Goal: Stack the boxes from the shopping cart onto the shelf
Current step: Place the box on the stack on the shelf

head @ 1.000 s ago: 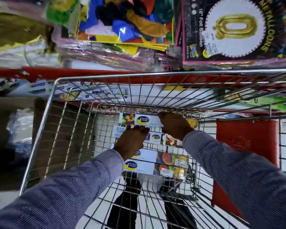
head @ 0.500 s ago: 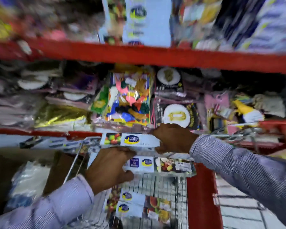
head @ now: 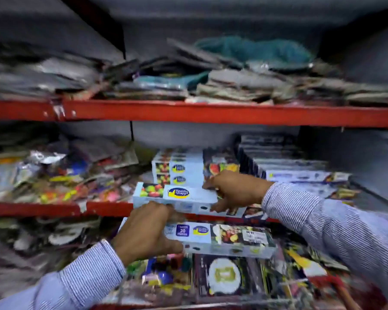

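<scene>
Left hand [head: 148, 229] clamps lower box [head: 220, 238]; right hand [head: 235, 189] clamps upper box [head: 177, 194], both before stacked boxes [head: 179, 168] on shelf [head: 105, 208].

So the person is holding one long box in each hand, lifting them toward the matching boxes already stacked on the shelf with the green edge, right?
Nearly. The head view shows the shelf edge is red, not green. The rest holds: the left hand grips the lower box, the right hand holds the upper box, and matching stacked boxes sit just behind them.
</scene>
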A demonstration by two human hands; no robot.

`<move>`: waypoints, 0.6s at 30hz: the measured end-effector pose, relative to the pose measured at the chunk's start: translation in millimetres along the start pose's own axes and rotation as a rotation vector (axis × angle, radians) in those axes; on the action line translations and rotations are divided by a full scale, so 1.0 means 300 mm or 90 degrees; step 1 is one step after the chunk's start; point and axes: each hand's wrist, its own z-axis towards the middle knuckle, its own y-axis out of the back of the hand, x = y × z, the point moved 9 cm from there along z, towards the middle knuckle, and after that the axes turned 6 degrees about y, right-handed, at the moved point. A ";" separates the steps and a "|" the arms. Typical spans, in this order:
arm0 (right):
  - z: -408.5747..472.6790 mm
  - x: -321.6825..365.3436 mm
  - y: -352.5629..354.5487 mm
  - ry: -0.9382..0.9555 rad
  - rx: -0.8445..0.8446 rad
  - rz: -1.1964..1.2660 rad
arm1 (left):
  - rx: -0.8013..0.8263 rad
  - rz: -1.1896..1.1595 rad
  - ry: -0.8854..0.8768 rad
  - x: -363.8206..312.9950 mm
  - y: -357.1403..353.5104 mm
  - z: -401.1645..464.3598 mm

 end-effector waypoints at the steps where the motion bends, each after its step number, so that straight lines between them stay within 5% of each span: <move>1: 0.008 -0.020 0.000 -0.009 -0.001 -0.007 | -0.005 -0.002 0.002 0.004 0.005 0.017; 18: 0.394 -0.312 -0.136 -0.149 -0.020 0.032 | -0.018 -0.055 0.014 0.106 -0.009 0.314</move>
